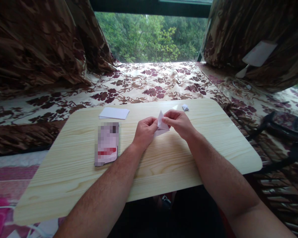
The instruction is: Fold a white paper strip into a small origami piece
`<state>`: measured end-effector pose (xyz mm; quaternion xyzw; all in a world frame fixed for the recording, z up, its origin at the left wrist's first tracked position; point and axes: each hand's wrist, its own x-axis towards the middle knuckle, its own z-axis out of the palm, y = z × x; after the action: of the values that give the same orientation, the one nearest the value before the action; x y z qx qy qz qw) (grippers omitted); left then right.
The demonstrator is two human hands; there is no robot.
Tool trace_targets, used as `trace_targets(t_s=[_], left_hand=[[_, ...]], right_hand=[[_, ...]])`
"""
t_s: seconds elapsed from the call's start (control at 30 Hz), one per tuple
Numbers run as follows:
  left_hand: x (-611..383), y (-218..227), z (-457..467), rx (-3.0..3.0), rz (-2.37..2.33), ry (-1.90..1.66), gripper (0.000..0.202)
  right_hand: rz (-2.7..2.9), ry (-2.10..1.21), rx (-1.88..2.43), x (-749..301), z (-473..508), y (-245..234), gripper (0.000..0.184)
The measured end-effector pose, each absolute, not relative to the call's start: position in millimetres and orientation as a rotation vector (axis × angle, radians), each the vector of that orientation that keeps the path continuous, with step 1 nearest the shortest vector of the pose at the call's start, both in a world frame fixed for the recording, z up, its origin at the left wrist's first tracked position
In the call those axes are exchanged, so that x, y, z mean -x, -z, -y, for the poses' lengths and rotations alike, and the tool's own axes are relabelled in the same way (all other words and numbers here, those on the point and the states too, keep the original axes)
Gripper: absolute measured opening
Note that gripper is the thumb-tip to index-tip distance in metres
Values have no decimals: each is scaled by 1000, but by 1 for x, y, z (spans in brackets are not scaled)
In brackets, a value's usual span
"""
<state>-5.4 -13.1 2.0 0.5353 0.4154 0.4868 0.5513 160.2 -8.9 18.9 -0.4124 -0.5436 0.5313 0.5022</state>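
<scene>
Head view looks down on a pale wood-grain tabletop [201, 155] with rounded corners, its surface smooth and streaked with light tan lines. At the centre of the frame the left hand [145, 130] and the right hand [179, 122] meet on a small piece of folded white paper [161, 126] over the middle of the tabletop. Both hands are closed in a pinch on it, thumbs and fingertips pressed to its edges from either side. A sharp triangular point of the paper stands up between them, and a flatter flap sticks out below. Both forearms are bare and run in from the lower edge of the frame. Left of the hands a flat rectangular phone [106, 143] lies on the wood, its face blurred. Above it, toward the upper left of the tabletop, rests a thin stack of white sheets [113, 113], square-cornered and flat. Near the far edge, to the upper right of the hands, sits a tiny folded paper figure [185, 107], with a small pale scrap [175, 106] just beside it. Beyond the tabletop spreads a glossy cream cloth [151, 82] printed with maroon flowers, flanked by heavy brown patterned curtains [34, 43]. A dark bag [288, 124] with a black strap lies at the right edge of the frame.
</scene>
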Motion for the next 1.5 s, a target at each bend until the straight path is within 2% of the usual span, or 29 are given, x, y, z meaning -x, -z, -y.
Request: trace_targets(t_s=[0.13,0.53,1.27,1.5], left_hand=[[4,-4,15,-1224,-921,-1186,33],[6,-2,15,-1391,-1099,-1200,29],[3,-3,14,-1328,-1034,-980,21],[3,-1,16,-1278,-950,-952,22]], right_hand=[[1274,-1217,1024,-159,8,-19,30],[1269,-1169,1046,-155,9,-18,28],[1266,-945,1104,-153,7,-16,15],[1288,-844,1107,-152,8,-15,20]])
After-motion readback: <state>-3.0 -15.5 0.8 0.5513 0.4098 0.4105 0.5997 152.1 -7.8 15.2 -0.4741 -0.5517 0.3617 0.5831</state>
